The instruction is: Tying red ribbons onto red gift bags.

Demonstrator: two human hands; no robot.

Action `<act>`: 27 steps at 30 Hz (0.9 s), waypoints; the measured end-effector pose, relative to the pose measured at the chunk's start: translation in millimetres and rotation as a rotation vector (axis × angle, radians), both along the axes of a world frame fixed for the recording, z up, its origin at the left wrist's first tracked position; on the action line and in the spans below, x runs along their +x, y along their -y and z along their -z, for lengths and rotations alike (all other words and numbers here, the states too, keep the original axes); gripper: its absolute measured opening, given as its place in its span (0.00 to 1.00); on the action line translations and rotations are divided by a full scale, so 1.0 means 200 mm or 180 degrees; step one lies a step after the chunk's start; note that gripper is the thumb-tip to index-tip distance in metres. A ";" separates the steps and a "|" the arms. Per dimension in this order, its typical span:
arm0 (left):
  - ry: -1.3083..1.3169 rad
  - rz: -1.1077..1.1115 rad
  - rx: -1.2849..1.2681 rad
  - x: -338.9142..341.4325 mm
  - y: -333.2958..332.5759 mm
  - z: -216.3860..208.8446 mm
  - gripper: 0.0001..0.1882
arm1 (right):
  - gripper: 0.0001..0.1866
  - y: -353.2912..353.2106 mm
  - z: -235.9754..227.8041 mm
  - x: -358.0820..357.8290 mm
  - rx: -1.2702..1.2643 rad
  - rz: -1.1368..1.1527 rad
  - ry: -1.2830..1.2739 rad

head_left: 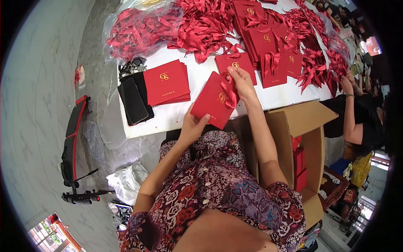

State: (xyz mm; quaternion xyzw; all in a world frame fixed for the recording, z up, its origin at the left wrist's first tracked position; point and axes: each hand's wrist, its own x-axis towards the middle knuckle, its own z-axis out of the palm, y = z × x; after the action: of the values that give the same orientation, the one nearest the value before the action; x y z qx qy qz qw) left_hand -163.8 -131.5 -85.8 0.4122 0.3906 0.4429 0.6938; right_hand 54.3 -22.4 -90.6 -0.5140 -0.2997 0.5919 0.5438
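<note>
A red paper gift bag (206,97) with a gold emblem is held flat and tilted above the table's near edge. My left hand (194,127) grips its lower left side, thumb on the front. At its upper right, my right hand (242,82) is closed with the fingertips pinched on the bag's red ribbon handle (228,93). Just behind lies another red bag (247,65), partly covered by my right hand. To the left is a neat stack of red bags (168,82) without visible ribbons. Overlapping bags with ribbon handles (273,63) lie to the right.
Heaps of red ribbon (201,31) cover the far side of the white table (142,131), some inside clear plastic (138,33). A black phone (133,101) and keys (133,66) lie left. An open cardboard box (312,161) holding red items stands right. A co-worker's arm (350,113) reaches in beyond it.
</note>
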 end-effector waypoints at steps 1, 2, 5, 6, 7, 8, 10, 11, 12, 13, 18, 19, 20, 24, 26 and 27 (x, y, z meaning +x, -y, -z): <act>-0.0108 -0.0096 0.0182 0.00 0.02 0.02 0.21 | 0.10 -0.04 -0.01 -0.02 -0.0017 0.0008 0.0218; -0.0208 -0.0163 0.0370 0.01 0.03 0.01 0.20 | 0.10 -0.07 0.01 0.01 -0.0020 -0.0024 0.0243; -0.1016 -0.0191 0.0755 -0.02 0.08 -0.11 0.17 | 0.10 -0.22 0.10 0.08 0.0278 0.0275 0.0311; -0.1102 -0.0235 0.0904 -0.03 0.07 -0.12 0.17 | 0.11 -0.23 0.13 0.09 0.0344 0.0149 0.0278; -0.1106 -0.0253 0.0912 -0.04 0.06 -0.13 0.17 | 0.11 -0.24 0.14 0.07 0.0356 0.0132 0.0276; -0.1169 -0.0295 0.0906 -0.05 0.07 -0.14 0.17 | 0.11 -0.26 0.16 0.05 0.0449 0.0091 0.0407; -0.1261 -0.0396 0.0894 -0.09 0.07 -0.19 0.17 | 0.11 -0.24 0.11 -0.04 0.0515 -0.0108 0.0443; -0.1539 -0.0567 0.1146 -0.09 0.07 -0.25 0.17 | 0.11 -0.25 0.08 -0.04 0.0456 -0.0219 0.0729; -0.1814 -0.0737 0.1396 -0.09 0.07 -0.28 0.18 | 0.11 -0.27 0.09 -0.02 0.0566 -0.0516 0.0923; -0.1812 -0.0743 0.1392 -0.09 0.07 -0.27 0.18 | 0.11 -0.28 0.08 -0.01 0.0671 -0.0837 0.1107; -0.0484 -0.1463 0.0451 -0.07 0.08 -0.18 0.16 | 0.14 -0.29 -0.02 -0.11 0.0307 -0.0592 0.0735; -0.0483 -0.1466 0.0445 -0.06 0.07 -0.16 0.16 | 0.14 -0.27 -0.03 -0.14 0.0117 -0.0394 0.0588; -0.0018 -0.1610 0.0075 -0.06 0.05 -0.15 0.16 | 0.14 -0.26 -0.03 -0.15 0.0111 -0.0398 0.0590; -0.0438 -0.1456 -0.0062 -0.01 0.04 -0.18 0.17 | 0.13 -0.24 -0.02 -0.19 0.0039 -0.0321 0.0437; -0.0499 -0.1249 -0.0246 0.01 0.05 -0.22 0.17 | 0.13 -0.24 0.00 -0.18 0.0064 -0.0288 0.0400; -0.0560 -0.1049 -0.0424 0.01 0.05 -0.23 0.16 | 0.12 -0.25 0.04 -0.17 0.0361 -0.0209 0.0453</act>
State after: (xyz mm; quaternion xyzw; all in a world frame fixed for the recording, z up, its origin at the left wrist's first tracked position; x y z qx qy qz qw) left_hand -160.9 -141.3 -39.3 0.3330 0.5404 0.4859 0.6008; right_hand 20.9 27.8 -99.0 -0.5130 -0.3873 0.5534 0.5297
